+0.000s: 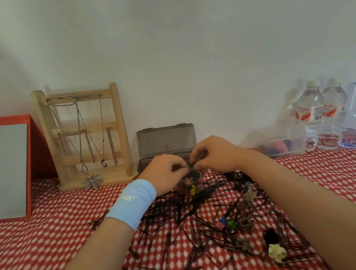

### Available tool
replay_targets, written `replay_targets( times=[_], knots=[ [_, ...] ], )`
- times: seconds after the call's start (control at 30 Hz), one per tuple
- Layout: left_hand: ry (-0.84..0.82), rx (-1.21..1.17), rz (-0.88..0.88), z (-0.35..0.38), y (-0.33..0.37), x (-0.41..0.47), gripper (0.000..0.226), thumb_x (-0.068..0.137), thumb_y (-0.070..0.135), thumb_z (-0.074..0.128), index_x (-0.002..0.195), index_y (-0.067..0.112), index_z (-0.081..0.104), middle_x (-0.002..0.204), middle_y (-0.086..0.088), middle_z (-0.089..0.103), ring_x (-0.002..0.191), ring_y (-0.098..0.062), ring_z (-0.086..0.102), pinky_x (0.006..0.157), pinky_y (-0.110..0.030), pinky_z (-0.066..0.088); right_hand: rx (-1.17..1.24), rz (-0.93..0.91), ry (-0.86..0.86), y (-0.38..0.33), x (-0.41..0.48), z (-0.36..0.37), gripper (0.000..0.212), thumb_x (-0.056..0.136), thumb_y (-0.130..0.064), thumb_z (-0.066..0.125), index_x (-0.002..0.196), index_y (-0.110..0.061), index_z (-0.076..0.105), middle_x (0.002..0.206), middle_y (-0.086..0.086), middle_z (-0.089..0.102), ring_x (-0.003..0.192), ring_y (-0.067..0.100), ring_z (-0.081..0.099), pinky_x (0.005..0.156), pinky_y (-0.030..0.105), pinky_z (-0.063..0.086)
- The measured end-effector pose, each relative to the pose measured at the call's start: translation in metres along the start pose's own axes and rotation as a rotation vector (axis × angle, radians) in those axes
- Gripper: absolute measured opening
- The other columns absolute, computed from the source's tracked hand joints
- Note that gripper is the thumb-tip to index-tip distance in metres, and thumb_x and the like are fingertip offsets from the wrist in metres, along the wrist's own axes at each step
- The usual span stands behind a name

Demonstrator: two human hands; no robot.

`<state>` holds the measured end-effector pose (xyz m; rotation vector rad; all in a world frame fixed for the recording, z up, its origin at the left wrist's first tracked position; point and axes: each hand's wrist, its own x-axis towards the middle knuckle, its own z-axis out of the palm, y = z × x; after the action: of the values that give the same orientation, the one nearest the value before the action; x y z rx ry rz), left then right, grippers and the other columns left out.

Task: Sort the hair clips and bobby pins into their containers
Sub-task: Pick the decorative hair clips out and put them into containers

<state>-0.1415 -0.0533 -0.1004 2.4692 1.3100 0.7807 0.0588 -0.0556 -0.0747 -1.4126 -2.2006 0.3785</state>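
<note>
Several dark bobby pins (186, 232) lie scattered over the red-and-white tablecloth. Small hair clips sit among them: a cream flower clip (277, 251), a black one (269, 235), brown ones (245, 223). A small clear round jar (190, 182) holding coloured clips stands between my hands. My left hand (166, 173), with a blue wristband, rests against the jar's left rim. My right hand (215, 154) pinches a small dark clip (192, 164) just above the jar's opening. Behind stands a grey box (167, 144) with its lid up.
A wooden necklace stand (85, 136) and a red-framed mirror (1, 171) are at the back left. Three water bottles (334, 115) and a clear plastic container (281, 146) stand at the back right against the white wall.
</note>
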Motion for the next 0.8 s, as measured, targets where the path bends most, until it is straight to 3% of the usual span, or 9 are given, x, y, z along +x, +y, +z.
replay_targets(
  times=[0.17,0.27,0.33,0.47,0.6,0.8],
  knots=[
    [-0.167,0.079,0.044,0.002,0.006,-0.002,0.027,0.084,0.051,0.069,0.105,0.035,0.074,0.097,0.014,0.059,0.090,-0.004,0.054,0.083,-0.025,0.045,-0.013,0.011,0.044,0.002,0.003,0.004,0.017,0.087,-0.020,0.076,0.104,-0.020,0.078,0.097,-0.007,0.073,0.086,0.002,0.066,0.070,0.011,0.048],
    [-0.148,0.095,0.033,0.003,0.008,-0.002,0.031,0.082,0.054,0.069,0.105,0.034,0.073,0.100,0.010,0.058,0.091,-0.007,0.054,0.081,-0.025,0.045,-0.030,0.010,0.030,0.002,0.005,0.009,0.031,0.089,-0.022,0.074,0.120,-0.021,0.073,0.108,-0.004,0.074,0.093,0.006,0.067,0.074,0.009,0.046],
    [-0.114,0.083,0.012,0.003,0.007,-0.001,0.031,0.081,0.051,0.071,0.105,0.030,0.073,0.098,0.011,0.058,0.086,-0.003,0.053,0.073,-0.019,0.041,-0.012,0.018,0.064,0.001,0.004,0.009,0.034,0.094,-0.025,0.068,0.128,-0.022,0.067,0.110,-0.004,0.072,0.092,0.009,0.068,0.068,0.008,0.044],
    [-0.096,0.072,0.022,0.001,0.003,-0.001,0.020,0.080,0.042,0.076,0.096,0.032,0.071,0.092,0.018,0.060,0.084,0.000,0.056,0.069,-0.012,0.039,0.018,-0.004,0.004,-0.004,-0.004,0.000,0.015,0.093,-0.032,0.067,0.099,-0.025,0.078,0.096,-0.011,0.073,0.085,0.001,0.064,0.075,0.018,0.049],
    [-0.059,0.031,0.016,-0.003,-0.001,0.000,0.022,0.076,0.038,0.080,0.092,0.034,0.066,0.093,0.018,0.061,0.085,0.000,0.058,0.070,-0.012,0.042,-0.094,-0.044,-0.164,-0.005,-0.010,0.000,0.009,0.081,-0.028,0.080,0.090,-0.027,0.081,0.086,-0.018,0.073,0.077,-0.007,0.063,0.064,0.006,0.044],
    [-0.106,0.053,0.012,0.000,-0.001,-0.002,0.030,0.079,0.043,0.076,0.105,0.036,0.063,0.103,0.015,0.060,0.094,-0.006,0.058,0.085,-0.027,0.052,-0.019,-0.065,0.004,-0.003,-0.013,-0.001,0.006,0.090,-0.026,0.073,0.092,-0.027,0.078,0.086,-0.018,0.070,0.080,-0.005,0.063,0.069,0.008,0.045]
  ],
)
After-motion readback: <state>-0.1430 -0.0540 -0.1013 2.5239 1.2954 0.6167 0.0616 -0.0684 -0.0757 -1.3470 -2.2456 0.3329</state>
